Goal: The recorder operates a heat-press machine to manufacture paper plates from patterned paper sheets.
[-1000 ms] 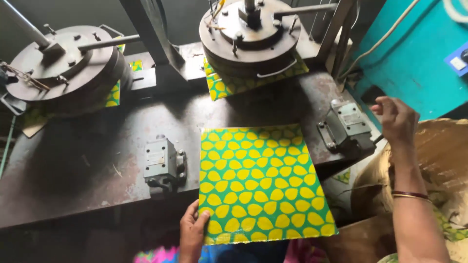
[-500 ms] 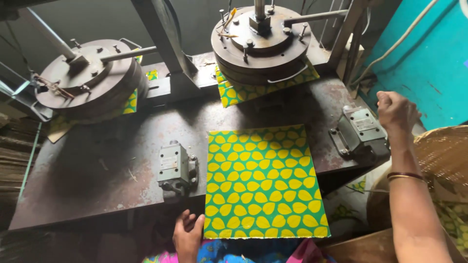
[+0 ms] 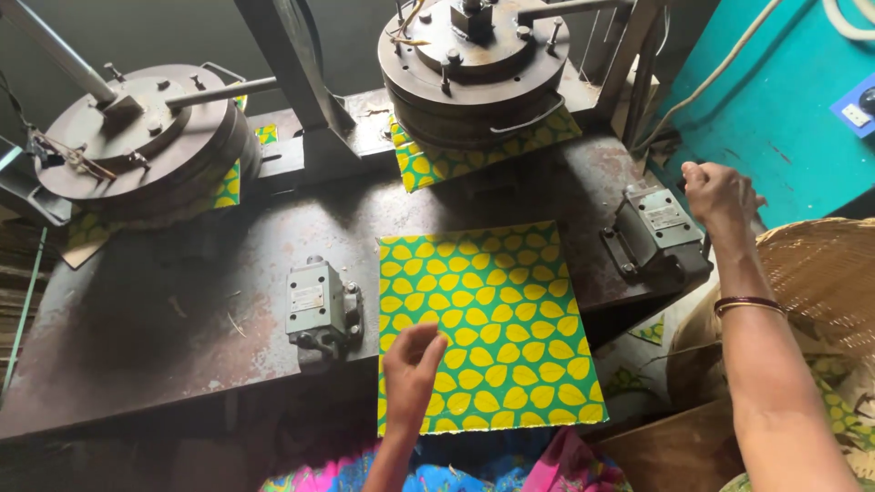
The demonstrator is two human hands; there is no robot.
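On the rusty steel bench (image 3: 164,337), a small pale label plate sits atop each of the two grey valve blocks, left block (image 3: 314,305) and right block (image 3: 658,223). Between them lies the square sheet (image 3: 492,319), green with yellow leaf shapes, flat, its near edge overhanging the bench. My left hand (image 3: 412,369) rests open, fingertips on the sheet's near-left part. My right hand (image 3: 720,193) is closed in a fist beside the right block; what it grips I cannot tell. A matching sheet sits under the round press head (image 3: 474,64).
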